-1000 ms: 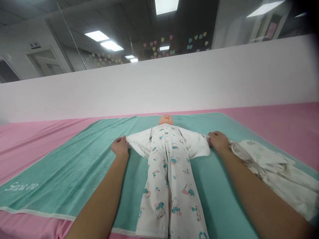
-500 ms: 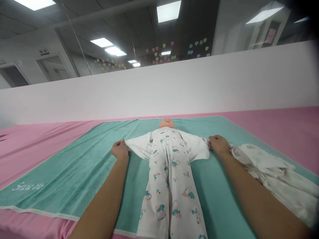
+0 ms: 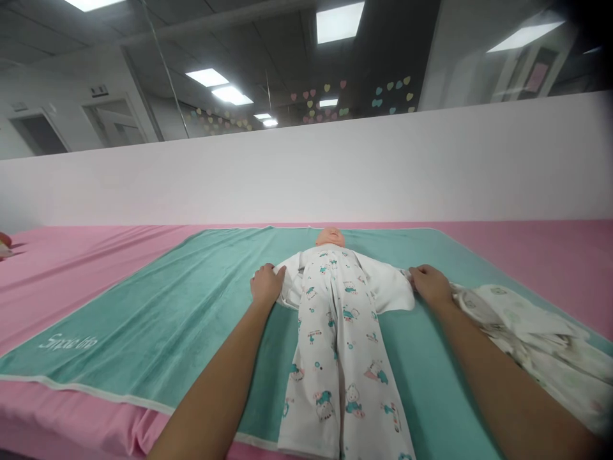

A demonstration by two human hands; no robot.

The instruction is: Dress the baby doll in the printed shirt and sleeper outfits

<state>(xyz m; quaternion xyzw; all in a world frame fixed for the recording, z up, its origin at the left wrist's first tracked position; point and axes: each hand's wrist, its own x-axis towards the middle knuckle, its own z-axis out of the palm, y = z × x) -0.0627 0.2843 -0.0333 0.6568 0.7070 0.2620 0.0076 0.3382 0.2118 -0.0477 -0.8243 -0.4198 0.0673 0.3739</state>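
A baby doll [image 3: 330, 237] lies on its back, its head at the far end. Spread over its body is a white baby romper [image 3: 330, 332] printed with small teal and pink figures, legs toward me and sleeves out to both sides. My left hand [image 3: 267, 283] is closed on the end of the left sleeve, thumb beside the white cloth. On the other side, my right hand [image 3: 430, 284] pinches the cuff of the right sleeve. The doll's arms are hidden.
A teal towel [image 3: 191, 319] with white lettering lies under the doll on a pink-covered surface [image 3: 550, 255]. Crumpled white baby clothes [image 3: 541, 338] lie beside my right forearm. A white wall panel [image 3: 287, 172] stands behind, and an orange object [image 3: 4, 241] shows at the far left.
My left hand has moved inward along the sleeve toward the doll's body, and that sleeve is bunched shorter. My right hand stays at its cuff. The view has shifted slightly left.
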